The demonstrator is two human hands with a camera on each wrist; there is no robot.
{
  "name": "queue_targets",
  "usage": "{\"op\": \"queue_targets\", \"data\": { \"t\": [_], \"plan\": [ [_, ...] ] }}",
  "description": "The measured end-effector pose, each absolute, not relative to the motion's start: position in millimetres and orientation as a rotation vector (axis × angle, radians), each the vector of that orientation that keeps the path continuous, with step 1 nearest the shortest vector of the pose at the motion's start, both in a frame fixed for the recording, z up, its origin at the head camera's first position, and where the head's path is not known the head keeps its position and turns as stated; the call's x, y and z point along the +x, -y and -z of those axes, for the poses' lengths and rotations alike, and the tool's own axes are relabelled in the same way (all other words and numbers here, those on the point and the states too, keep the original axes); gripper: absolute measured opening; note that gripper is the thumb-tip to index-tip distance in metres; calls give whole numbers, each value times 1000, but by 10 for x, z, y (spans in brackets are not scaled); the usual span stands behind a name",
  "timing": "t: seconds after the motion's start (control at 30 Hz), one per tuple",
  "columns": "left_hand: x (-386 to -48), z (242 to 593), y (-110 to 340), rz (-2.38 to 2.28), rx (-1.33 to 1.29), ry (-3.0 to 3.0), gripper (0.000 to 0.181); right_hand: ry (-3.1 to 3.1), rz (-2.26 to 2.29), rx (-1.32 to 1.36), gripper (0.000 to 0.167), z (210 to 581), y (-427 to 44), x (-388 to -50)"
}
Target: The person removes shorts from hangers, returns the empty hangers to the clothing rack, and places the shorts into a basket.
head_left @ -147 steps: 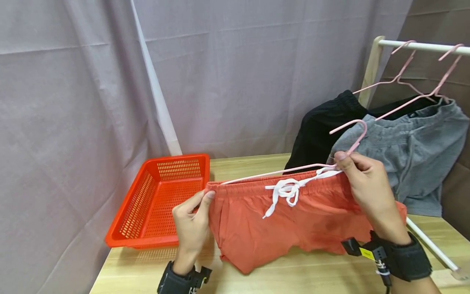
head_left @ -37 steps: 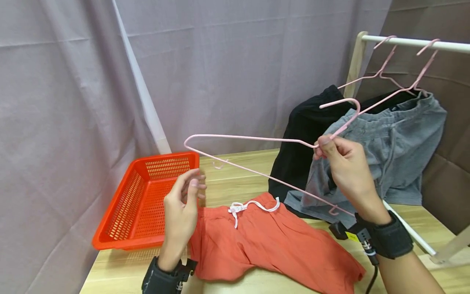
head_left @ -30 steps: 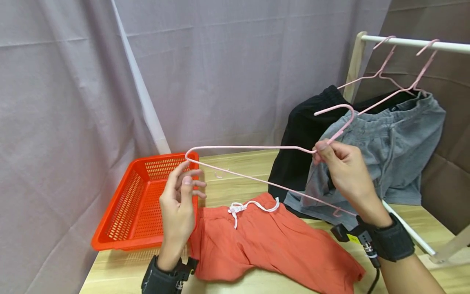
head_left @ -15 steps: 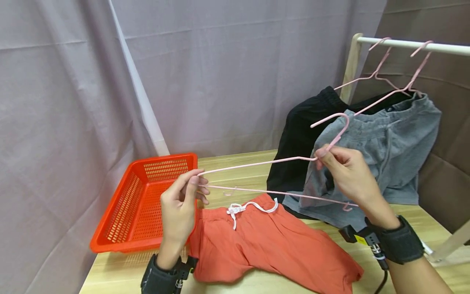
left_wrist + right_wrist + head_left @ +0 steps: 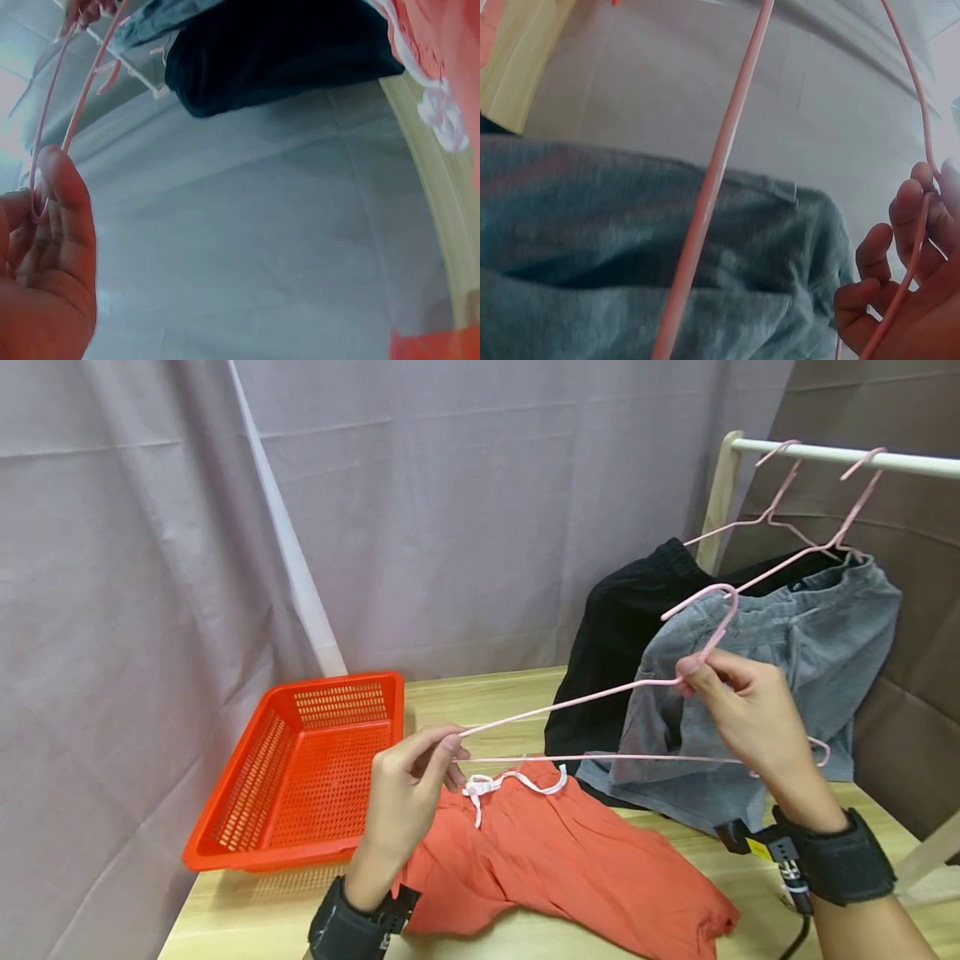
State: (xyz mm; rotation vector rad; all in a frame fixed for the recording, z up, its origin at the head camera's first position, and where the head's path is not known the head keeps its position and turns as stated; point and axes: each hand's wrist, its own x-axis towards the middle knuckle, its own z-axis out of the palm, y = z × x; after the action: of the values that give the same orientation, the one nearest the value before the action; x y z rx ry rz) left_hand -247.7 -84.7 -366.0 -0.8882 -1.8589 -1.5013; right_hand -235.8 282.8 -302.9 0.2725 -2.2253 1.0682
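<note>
Pinched a pink hanger (image 5: 570,702) at its left end with the left hand (image 5: 408,785) and at its neck with the right hand (image 5: 757,722), its long axis turned left to right. Held it raised clear of orange shorts (image 5: 555,860), spread lower down on the near side of the table (image 5: 480,697), waist toward the far side and nearer the left hand than the right.

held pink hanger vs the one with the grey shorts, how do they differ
The held hanger is bare, while the hanging hanger carries the grey shorts. The held hanger is pinched by the left hand at one end and the right hand near its hook; the hanging hanger is hooked over the white rail. Both are thin and pink.
</note>
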Motion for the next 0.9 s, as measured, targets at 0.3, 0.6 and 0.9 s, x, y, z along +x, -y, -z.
{"op": "queue_targets", "data": {
  "t": [0.3,0.6,0.9],
  "plan": [
    [-2421,3700,639,1556,-955,2149,12,2184,-1056,162,25,3103,-2955,-2453],
    [-2341,3713,398,1710,-1085,2323,14,2125,-1034,73,30,3135,-3064,-2527],
    [-2282,3666,103,1794,-1203,2367,16,1955,-986,-15,28,3055,-3172,-2532]
  ]
}}
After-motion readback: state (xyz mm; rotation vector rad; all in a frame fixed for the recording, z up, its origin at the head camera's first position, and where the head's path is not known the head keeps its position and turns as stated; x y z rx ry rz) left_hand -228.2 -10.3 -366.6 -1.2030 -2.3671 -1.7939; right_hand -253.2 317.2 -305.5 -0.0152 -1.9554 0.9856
